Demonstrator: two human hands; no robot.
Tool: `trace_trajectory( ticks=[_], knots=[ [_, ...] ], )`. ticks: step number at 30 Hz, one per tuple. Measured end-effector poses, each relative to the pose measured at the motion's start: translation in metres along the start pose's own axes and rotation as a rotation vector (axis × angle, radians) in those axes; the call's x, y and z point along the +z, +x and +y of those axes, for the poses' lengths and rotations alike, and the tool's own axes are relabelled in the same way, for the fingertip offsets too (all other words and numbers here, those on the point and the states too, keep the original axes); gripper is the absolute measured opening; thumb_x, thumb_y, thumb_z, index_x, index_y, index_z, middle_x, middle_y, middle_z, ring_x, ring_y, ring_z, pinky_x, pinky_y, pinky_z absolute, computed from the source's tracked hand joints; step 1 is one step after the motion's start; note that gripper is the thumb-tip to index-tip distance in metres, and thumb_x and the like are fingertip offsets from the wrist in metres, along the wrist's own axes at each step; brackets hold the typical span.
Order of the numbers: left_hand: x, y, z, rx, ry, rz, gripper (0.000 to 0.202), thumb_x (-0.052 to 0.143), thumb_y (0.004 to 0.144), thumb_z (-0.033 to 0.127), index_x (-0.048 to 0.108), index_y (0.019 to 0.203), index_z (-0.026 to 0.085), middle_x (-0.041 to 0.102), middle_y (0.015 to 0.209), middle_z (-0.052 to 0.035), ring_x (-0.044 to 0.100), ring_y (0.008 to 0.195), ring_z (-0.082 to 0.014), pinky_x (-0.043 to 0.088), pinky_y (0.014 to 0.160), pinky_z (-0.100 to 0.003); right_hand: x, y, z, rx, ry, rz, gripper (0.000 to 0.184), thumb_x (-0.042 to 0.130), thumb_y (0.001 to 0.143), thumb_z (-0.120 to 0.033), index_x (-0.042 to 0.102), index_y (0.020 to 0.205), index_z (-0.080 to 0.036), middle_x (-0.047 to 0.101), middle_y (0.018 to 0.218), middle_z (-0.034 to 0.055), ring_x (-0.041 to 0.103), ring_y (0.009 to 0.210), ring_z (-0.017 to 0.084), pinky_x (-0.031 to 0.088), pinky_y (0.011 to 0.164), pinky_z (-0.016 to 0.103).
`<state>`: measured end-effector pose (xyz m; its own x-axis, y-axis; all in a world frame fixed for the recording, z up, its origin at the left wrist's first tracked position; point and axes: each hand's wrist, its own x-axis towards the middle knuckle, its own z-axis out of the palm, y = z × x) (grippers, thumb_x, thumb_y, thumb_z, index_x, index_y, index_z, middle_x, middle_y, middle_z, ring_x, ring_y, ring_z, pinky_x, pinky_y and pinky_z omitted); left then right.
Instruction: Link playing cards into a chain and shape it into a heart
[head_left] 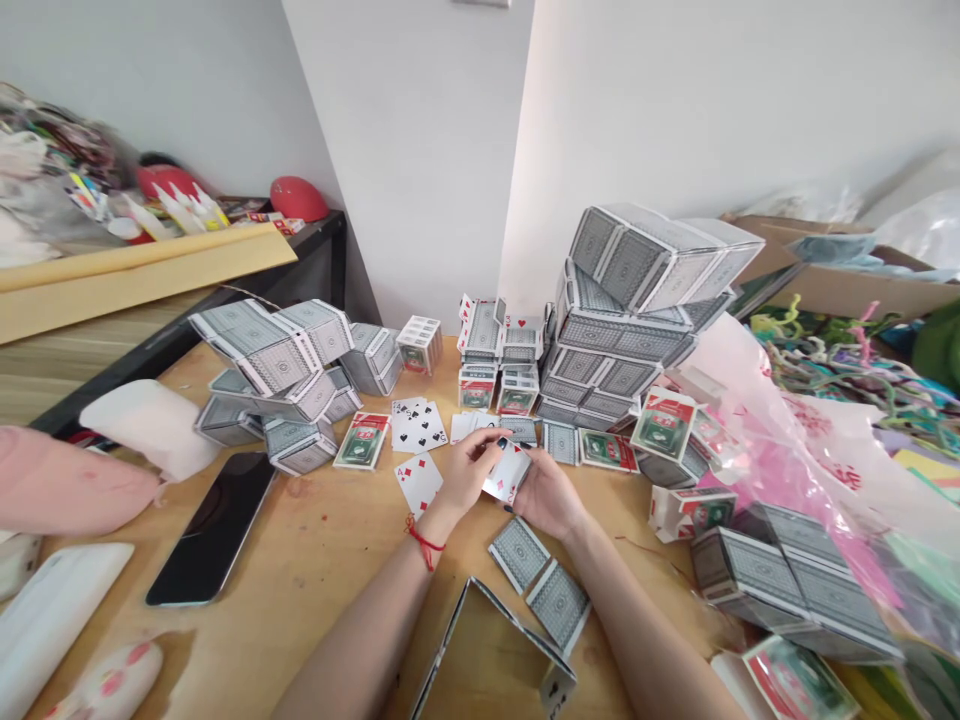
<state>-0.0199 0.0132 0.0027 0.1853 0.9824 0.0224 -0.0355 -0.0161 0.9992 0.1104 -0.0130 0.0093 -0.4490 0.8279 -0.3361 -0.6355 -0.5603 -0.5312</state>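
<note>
Over the middle of the table, my right hand (553, 492) grips a playing card (507, 476) that shows red pips. My left hand (471, 468) has its fingers closed on the same card's upper left side. Whether it is one card or a thin stack, I cannot tell. Loose face-up cards lie left of my hands: a four of diamonds (418, 484) and some overlapping black-suit cards (417, 427). Two face-down cards (538, 580) rest below my hands. Nearest me, between my forearms, stands an angular frame of joined cards (487, 620).
Stacked blocks built of cards stand at left (262, 350) and right (630, 310). Red-and-green card boxes (363, 441) are scattered around. A black phone (214, 530) lies at left. Plastic wrapping (795, 420) and yarn (847, 345) crowd the right side.
</note>
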Motion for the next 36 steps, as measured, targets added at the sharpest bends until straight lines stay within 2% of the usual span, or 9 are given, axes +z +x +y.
trace_trajectory(
  ticks=[4,6,11,13,19,25,31,36],
  knots=[
    [-0.004,0.002,0.002,-0.071,0.003,-0.101,0.024,0.049,0.078,0.026,0.067,0.091,0.016,0.065,0.082,-0.005,0.056,0.067,-0.0149,0.042,0.054,-0.023,-0.001,0.001,0.0,-0.072,-0.089,-0.025,0.023,0.045,0.082,-0.031,0.055,0.098,-0.018,0.064,0.082,0.0045,0.058,0.065,0.017,0.046,0.051,0.027],
    [-0.005,0.002,0.003,-0.07,0.003,-0.112,0.025,0.049,0.079,0.028,0.066,0.092,0.017,0.065,0.086,-0.0053,0.057,0.07,-0.0162,0.044,0.057,-0.025,-0.003,0.001,0.0,-0.093,-0.117,-0.05,0.023,0.048,0.082,-0.031,0.055,0.098,-0.017,0.064,0.083,0.0056,0.059,0.069,0.017,0.048,0.054,0.029],
    [0.0,0.001,0.001,0.039,0.086,-0.038,0.021,0.048,0.08,0.023,0.065,0.09,0.017,0.066,0.093,-0.0049,0.059,0.086,-0.0177,0.046,0.077,-0.029,-0.005,-0.001,0.001,-0.117,-0.121,-0.093,0.02,0.049,0.083,-0.03,0.056,0.094,-0.016,0.065,0.086,0.0081,0.06,0.079,0.019,0.051,0.067,0.036],
    [0.002,0.001,-0.002,0.058,0.112,0.003,0.02,0.047,0.08,0.02,0.064,0.09,0.017,0.066,0.093,-0.005,0.059,0.088,-0.0176,0.045,0.08,-0.029,-0.006,-0.002,0.0,-0.115,-0.114,-0.104,0.018,0.05,0.083,-0.028,0.056,0.095,-0.016,0.065,0.088,0.0079,0.061,0.081,0.019,0.051,0.069,0.038],
    [0.005,-0.001,-0.013,0.079,0.175,0.048,0.019,0.045,0.082,0.022,0.062,0.09,0.018,0.065,0.09,-0.0044,0.058,0.084,-0.0166,0.045,0.074,-0.027,-0.005,-0.004,0.0,-0.109,-0.145,-0.087,0.02,0.053,0.082,-0.029,0.057,0.097,-0.016,0.066,0.086,0.0079,0.062,0.078,0.019,0.053,0.068,0.04],
    [0.006,0.0,-0.015,0.098,0.214,0.108,0.023,0.041,0.085,0.029,0.056,0.073,0.017,0.059,0.069,-0.0015,0.055,0.068,-0.0141,0.042,0.061,-0.023,-0.004,0.002,0.008,-0.2,-0.206,-0.001,0.022,0.059,0.078,-0.032,0.058,0.093,-0.017,0.064,0.075,0.004,0.063,0.071,0.018,0.055,0.062,0.036],
    [0.008,-0.004,-0.005,0.087,0.266,0.058,0.014,0.051,0.08,0.03,0.059,0.085,0.018,0.064,0.085,-0.0029,0.058,0.08,-0.0157,0.043,0.072,-0.025,-0.006,0.006,0.013,-0.254,-0.264,0.036,0.025,0.061,0.076,-0.039,0.059,0.087,-0.017,0.063,0.075,0.0023,0.063,0.069,0.018,0.055,0.059,0.034],
    [0.008,-0.004,-0.002,0.084,0.306,0.081,0.018,0.051,0.079,0.032,0.061,0.084,0.017,0.066,0.085,-0.0041,0.059,0.08,-0.0175,0.044,0.071,-0.027,-0.007,0.006,0.013,-0.267,-0.318,0.039,0.027,0.06,0.076,-0.042,0.059,0.089,-0.018,0.062,0.072,0.0014,0.061,0.066,0.016,0.054,0.056,0.031]
  ],
)
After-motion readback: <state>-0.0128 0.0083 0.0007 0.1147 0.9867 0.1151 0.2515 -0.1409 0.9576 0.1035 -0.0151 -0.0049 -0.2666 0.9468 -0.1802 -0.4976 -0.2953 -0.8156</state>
